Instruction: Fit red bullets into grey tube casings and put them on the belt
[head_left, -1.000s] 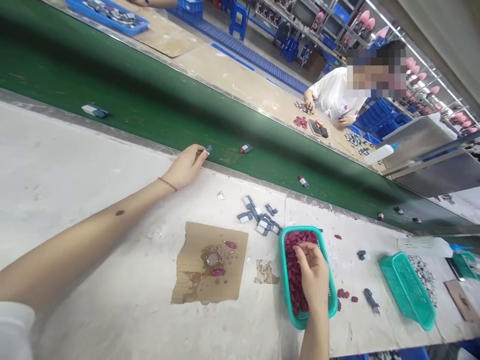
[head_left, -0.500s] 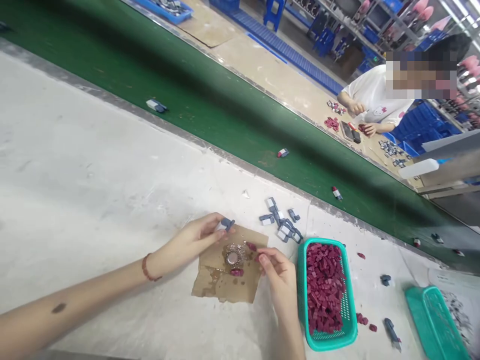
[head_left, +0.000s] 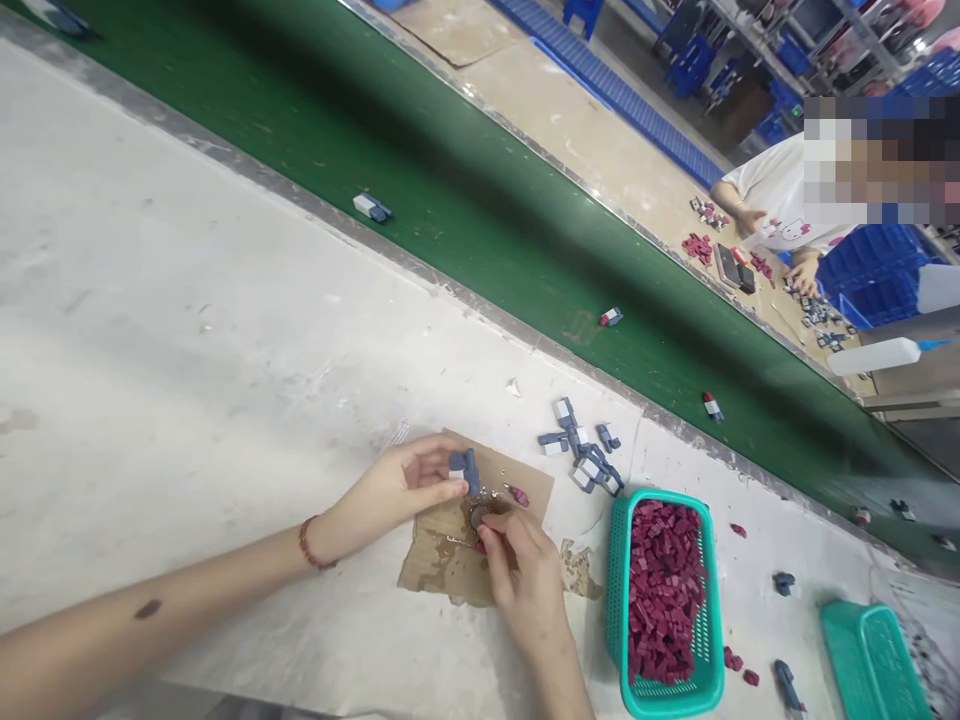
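My left hand (head_left: 409, 487) pinches a blue-grey and white plastic part (head_left: 465, 472) above the left edge of a cardboard piece (head_left: 439, 570). My right hand (head_left: 529, 575) is closed, its fingertips down at a small round metal-looking cap (head_left: 477, 514) on the wet, stained cardboard. Those fingers hide the small dark red piece that showed between them a moment ago. Beside the cap lies another dark red piece (head_left: 518, 495); one more is mostly covered by my right fingers.
Several blue-grey and white parts (head_left: 587, 470) lie beyond the cardboard. A green basket (head_left: 616, 585) full of dark red pieces stands to the right, with a second green basket (head_left: 862, 640) farther off. Behind runs a green conveyor (head_left: 487, 240) carrying parts. Across it, a person (head_left: 780, 190) works.
My right hand has moved left, from the cardboard's right edge to the cap. My left hand has turned its part more upright. The view has shifted, so things appear farther right.
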